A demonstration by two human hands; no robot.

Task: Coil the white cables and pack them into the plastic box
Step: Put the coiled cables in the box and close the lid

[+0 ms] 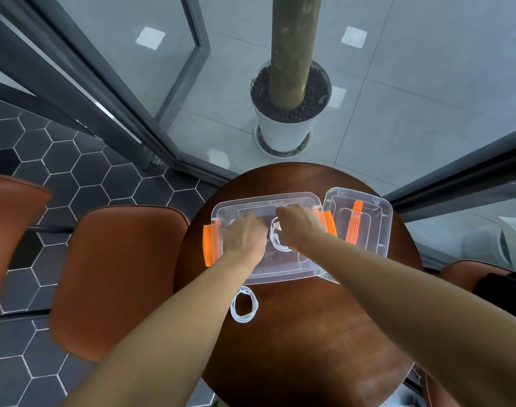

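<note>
At frame centre, a coiled white cable (pixel 276 237) is pressed into the clear plastic box (pixel 280 268) by both hands (pixel 245 235) (pixel 299 226); grip closure cannot be told. Springing uncoiled is risked on release.

Plastic box (pixel 283 270): clear, rectangular, lid off, orange latches at both short ends; stands upright on the round table. White cable, first (pixel 276 235): coiled, lying inside the box on its floor, a connector end visible at the coil's top; partly hidden, so the number of turns cannot be told. White cable, second (pixel 244 304): coiled in a loose oval loop, lying flat on the table just beside the box's near edge.
</note>
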